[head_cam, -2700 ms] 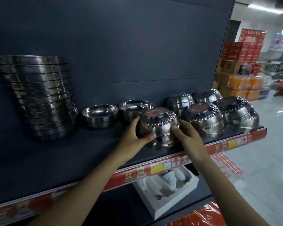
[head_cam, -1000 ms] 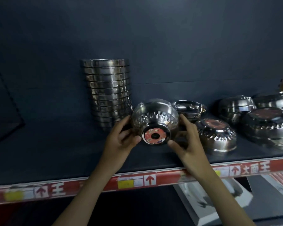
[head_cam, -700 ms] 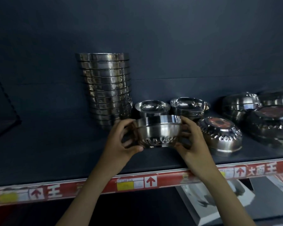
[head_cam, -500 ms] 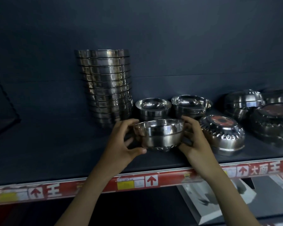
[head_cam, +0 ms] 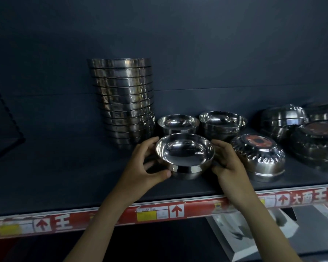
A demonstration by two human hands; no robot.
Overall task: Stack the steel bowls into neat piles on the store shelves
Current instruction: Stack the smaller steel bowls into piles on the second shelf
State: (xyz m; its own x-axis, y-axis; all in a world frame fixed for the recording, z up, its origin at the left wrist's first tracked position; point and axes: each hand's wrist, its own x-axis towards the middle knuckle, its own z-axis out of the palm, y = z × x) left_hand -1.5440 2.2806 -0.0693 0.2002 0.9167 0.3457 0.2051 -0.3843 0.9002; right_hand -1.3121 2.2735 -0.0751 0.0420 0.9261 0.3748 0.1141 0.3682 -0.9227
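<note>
A small steel bowl (head_cam: 185, 155) is mouth up near the shelf's front, held between both hands. My left hand (head_cam: 146, 165) grips its left side, thumb curled round the base. My right hand (head_cam: 226, 163) grips its right side. Just behind stand an upright bowl (head_cam: 178, 124) and a short upright pile (head_cam: 222, 123). A tall stack of larger steel bowls (head_cam: 123, 103) stands to the left. An upside-down patterned bowl (head_cam: 257, 154) with a red sticker lies to the right.
More upside-down bowls (head_cam: 311, 135) crowd the shelf's right end. The dark shelf (head_cam: 64, 167) has a red price strip (head_cam: 159, 214) along its front edge. A white box (head_cam: 250, 233) lies on the lower shelf at the right.
Both hands lifted an upside-down bowl from the right group, carried it left, turned it mouth up and lowered it in front of the two upright bowls.
</note>
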